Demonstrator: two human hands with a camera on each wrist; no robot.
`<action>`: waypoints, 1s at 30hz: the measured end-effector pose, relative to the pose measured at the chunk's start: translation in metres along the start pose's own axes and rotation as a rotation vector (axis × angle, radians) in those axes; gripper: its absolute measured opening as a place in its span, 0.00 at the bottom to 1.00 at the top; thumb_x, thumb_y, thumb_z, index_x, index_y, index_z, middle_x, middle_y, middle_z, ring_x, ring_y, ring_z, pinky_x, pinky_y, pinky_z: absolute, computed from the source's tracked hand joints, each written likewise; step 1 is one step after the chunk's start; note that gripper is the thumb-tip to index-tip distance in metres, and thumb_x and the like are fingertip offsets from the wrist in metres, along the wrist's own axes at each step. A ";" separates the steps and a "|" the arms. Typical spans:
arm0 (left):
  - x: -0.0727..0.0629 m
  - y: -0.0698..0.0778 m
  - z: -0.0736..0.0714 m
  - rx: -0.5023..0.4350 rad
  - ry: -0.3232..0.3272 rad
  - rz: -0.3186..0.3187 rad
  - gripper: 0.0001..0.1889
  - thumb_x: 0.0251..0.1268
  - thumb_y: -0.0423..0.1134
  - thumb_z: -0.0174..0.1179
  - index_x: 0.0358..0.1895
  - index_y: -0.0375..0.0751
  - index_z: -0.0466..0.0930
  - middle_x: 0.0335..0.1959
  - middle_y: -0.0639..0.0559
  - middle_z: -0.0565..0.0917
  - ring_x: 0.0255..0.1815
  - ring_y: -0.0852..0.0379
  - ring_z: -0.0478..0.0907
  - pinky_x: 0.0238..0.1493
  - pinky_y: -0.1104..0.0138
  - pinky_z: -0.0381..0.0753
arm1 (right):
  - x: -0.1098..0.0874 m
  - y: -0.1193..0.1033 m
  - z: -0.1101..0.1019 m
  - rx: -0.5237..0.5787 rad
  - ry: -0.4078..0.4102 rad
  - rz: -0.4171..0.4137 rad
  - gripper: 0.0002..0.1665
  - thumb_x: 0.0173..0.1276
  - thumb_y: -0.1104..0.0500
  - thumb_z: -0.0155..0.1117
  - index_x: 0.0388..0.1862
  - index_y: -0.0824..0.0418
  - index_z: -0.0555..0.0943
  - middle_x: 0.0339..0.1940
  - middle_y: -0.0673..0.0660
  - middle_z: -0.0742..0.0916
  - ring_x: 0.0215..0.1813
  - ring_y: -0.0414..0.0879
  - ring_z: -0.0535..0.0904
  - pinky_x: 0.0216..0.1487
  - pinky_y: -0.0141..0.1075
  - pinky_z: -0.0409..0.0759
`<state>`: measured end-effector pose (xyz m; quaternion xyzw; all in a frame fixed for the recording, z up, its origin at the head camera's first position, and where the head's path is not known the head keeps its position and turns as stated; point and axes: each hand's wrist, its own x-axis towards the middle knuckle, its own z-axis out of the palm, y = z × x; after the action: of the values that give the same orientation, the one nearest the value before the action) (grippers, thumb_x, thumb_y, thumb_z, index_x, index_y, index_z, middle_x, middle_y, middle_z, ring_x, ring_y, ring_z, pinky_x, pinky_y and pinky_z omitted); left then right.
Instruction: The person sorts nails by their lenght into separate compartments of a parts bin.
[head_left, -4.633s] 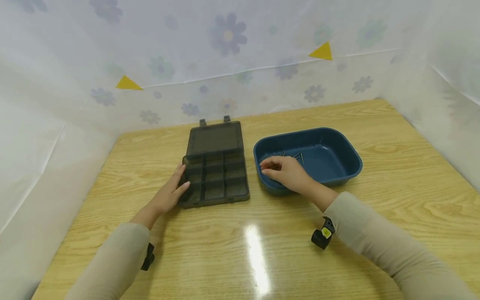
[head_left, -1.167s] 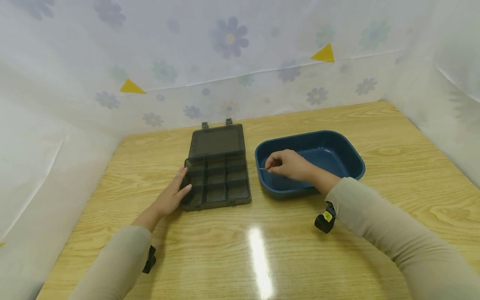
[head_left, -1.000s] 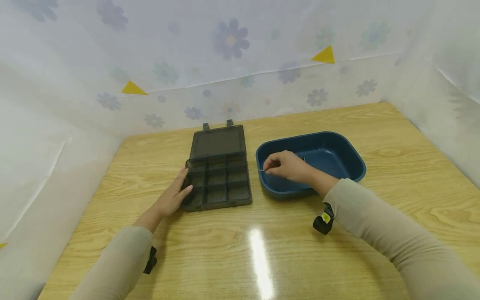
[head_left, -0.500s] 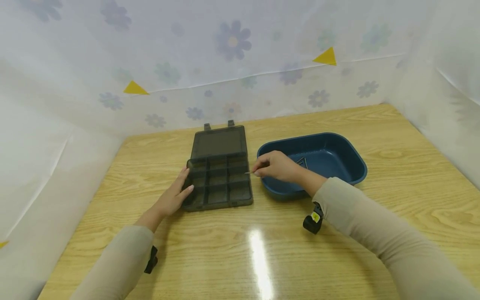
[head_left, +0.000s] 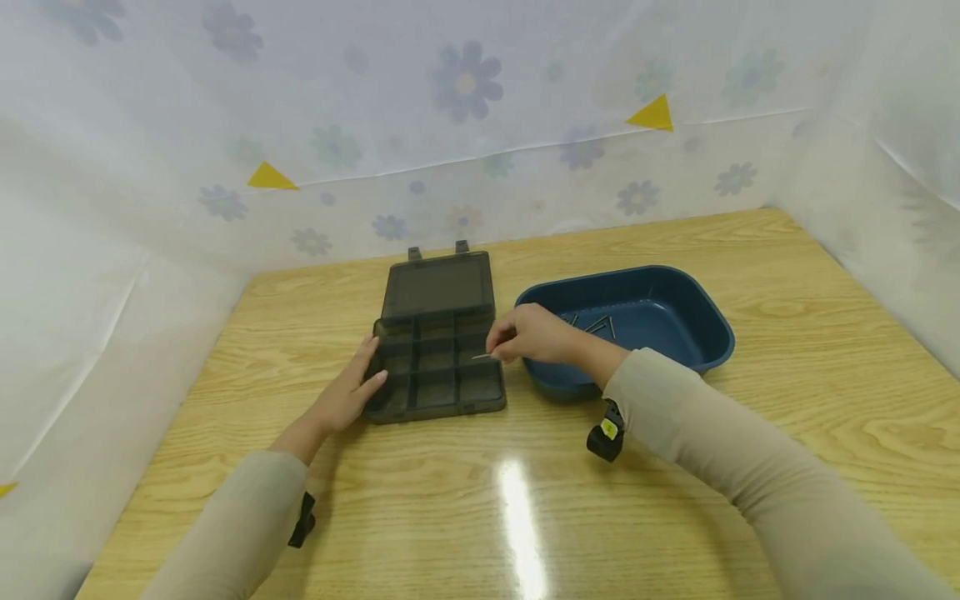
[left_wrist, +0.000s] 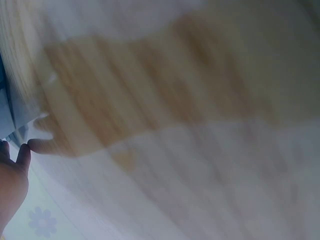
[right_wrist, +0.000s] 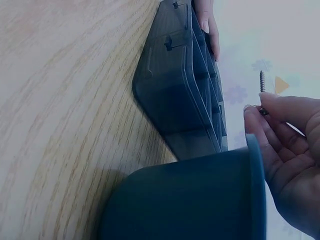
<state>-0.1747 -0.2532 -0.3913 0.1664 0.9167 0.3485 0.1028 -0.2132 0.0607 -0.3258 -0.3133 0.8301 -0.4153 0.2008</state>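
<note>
A dark translucent compartment box [head_left: 434, 388] lies with its lid [head_left: 438, 284] folded back. My left hand [head_left: 339, 397] rests on the box's left edge, fingers straight and thumb over the rim. Between thumb and fingertips my right hand [head_left: 534, 333] pinches a screw [right_wrist: 262, 82], its threaded end pointing away from the fingers. In the head view the screw overlaps the right-hand column of compartments, and the right wrist view shows it above the box rim. Several more screws [head_left: 598, 324] lie in the blue basin [head_left: 663, 332], partly hidden behind my right hand.
The blue basin stands just right of the box, with a narrow gap of wood-grain table [head_left: 405, 492] between them. Behind the table hangs a flowered white curtain [head_left: 465, 125] with yellow triangles. The lid's two latches [head_left: 462, 247] point toward the curtain.
From inside the basin, my right hand has lifted the pinched screw leftward over the rim to the box's right side. My left hand keeps its place on the box.
</note>
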 end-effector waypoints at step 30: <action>0.000 -0.001 0.001 -0.003 0.006 -0.005 0.31 0.69 0.44 0.37 0.67 0.39 0.32 0.67 0.43 0.32 0.66 0.46 0.30 0.60 0.48 0.37 | 0.026 -0.006 0.021 -0.339 -0.111 -0.031 0.05 0.57 0.67 0.58 0.28 0.60 0.80 0.27 0.48 0.80 0.31 0.40 0.74 0.32 0.32 0.72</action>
<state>-0.1750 -0.2531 -0.3922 0.1629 0.9170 0.3498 0.1013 -0.2173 0.0287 -0.3350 -0.3781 0.8708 -0.2546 0.1843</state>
